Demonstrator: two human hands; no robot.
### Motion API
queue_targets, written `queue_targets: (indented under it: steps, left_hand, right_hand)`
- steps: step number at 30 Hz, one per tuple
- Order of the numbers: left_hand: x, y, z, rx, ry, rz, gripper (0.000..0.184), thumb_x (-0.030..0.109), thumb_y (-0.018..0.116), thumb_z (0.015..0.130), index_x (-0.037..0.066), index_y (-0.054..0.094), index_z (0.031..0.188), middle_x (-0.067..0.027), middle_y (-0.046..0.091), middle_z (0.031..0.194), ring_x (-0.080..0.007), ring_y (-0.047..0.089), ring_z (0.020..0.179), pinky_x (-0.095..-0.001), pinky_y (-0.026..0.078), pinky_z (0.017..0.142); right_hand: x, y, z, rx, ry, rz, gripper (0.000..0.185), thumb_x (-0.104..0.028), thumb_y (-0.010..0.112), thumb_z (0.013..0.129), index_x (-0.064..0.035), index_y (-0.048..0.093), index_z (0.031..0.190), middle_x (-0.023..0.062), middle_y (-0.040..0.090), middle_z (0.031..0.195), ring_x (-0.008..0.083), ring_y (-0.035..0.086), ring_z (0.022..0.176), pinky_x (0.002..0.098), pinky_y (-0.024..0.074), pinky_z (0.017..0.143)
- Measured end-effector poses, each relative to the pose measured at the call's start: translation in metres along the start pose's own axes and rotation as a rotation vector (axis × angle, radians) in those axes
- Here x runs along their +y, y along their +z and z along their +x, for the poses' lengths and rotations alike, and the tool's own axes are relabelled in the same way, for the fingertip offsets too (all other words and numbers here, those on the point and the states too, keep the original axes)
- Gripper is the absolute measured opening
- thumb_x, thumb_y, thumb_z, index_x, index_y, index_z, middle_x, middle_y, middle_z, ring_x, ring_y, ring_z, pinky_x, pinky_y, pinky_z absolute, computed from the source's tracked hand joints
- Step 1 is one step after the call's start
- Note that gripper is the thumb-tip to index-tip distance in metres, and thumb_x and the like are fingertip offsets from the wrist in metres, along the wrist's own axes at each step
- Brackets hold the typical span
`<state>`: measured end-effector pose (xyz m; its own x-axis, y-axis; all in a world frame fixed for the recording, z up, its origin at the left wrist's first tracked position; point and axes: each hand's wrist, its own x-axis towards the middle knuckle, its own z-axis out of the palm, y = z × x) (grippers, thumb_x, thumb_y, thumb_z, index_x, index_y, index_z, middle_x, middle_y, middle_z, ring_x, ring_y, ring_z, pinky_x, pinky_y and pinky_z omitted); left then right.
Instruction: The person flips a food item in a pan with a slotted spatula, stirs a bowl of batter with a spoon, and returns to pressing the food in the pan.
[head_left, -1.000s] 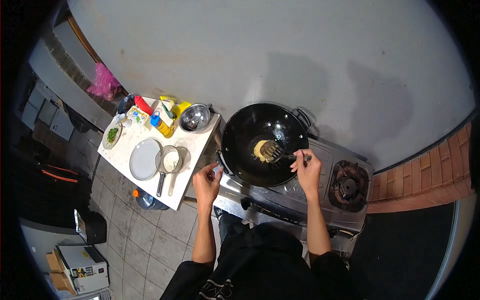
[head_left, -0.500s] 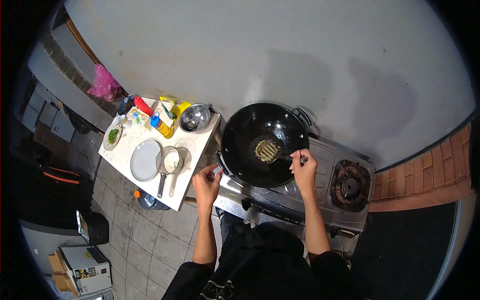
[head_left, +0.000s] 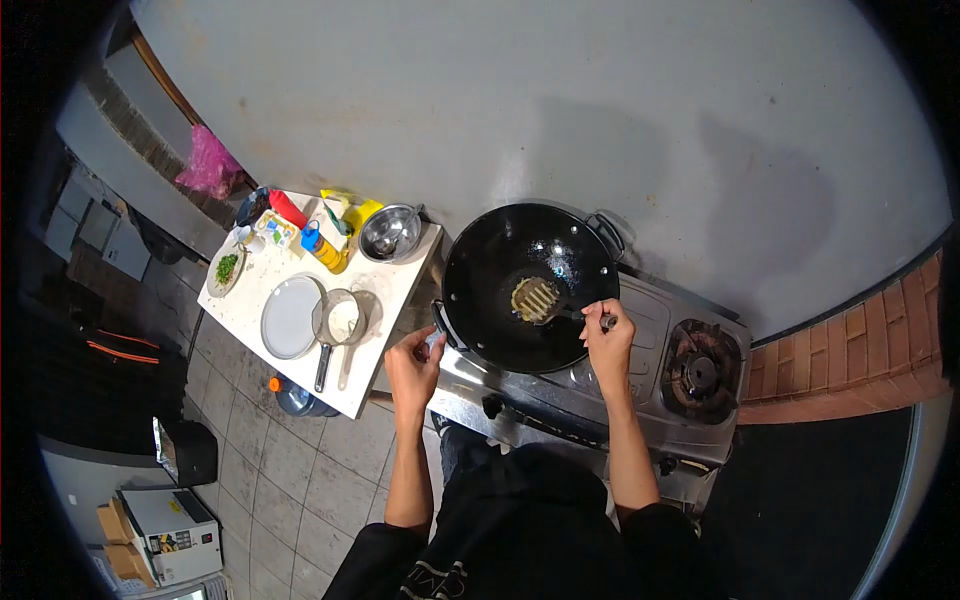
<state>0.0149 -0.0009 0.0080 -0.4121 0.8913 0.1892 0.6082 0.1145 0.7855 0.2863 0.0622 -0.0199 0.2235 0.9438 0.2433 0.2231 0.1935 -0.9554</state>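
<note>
A large black wok [head_left: 485, 325] sits on the stove, tilted little if at all. My right hand [head_left: 608, 338] is closed around the handle of a slotted turner [head_left: 538, 300], whose head rests in the bottom of the wok. Under and around the slots lies a small yellowish mass of food [head_left: 522, 292]. At the wok's left side handle [head_left: 438, 318], my left hand [head_left: 412, 365] is closed on a small pale bluish and reddish piece of material, seemingly cloth [head_left: 434, 344]. Whether its fingers also grip the handle is hidden.
On the gas stove [head_left: 640, 350], a second burner [head_left: 697, 370] lies to the right. The white table [head_left: 275, 275] at left holds a grey plate [head_left: 290, 320], a small saucepan [head_left: 338, 318], a metal bowl [head_left: 390, 235], bottles and a plate of chopped greens [head_left: 228, 270]. A wall rises behind.
The turner's head and the food beneath it have shifted very slightly. Both hands keep nearly the same places, and the view has moved a touch.
</note>
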Motion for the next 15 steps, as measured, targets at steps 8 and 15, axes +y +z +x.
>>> queue_targets:
  steps: [8,15]
  left_hand:
    - [0.003,-0.002,-0.001,-0.023,-0.018,0.014,0.025,0.015,0.075,0.079,-0.003,0.072,0.096,-0.0049,0.048,0.054,-0.0107,0.043,0.049,-0.0283,0.038,0.050]
    - [0.005,-0.003,-0.002,-0.030,-0.040,0.018,0.025,0.015,0.075,0.079,-0.003,0.072,0.097,-0.0050,0.048,0.055,-0.0107,0.044,0.050,-0.0279,0.038,0.051]
  right_hand:
    - [-0.006,0.004,-0.002,0.079,0.042,0.158,0.026,-0.015,0.056,0.099,0.0055,0.057,0.084,0.0101,0.064,0.074,0.0127,0.062,0.052,0.0244,0.0484,0.043]
    - [-0.020,-0.005,0.006,0.088,0.034,0.249,0.028,-0.017,0.056,0.099,0.0056,0.058,0.083,0.0109,0.065,0.074,0.0143,0.063,0.053,0.0250,0.0491,0.044]
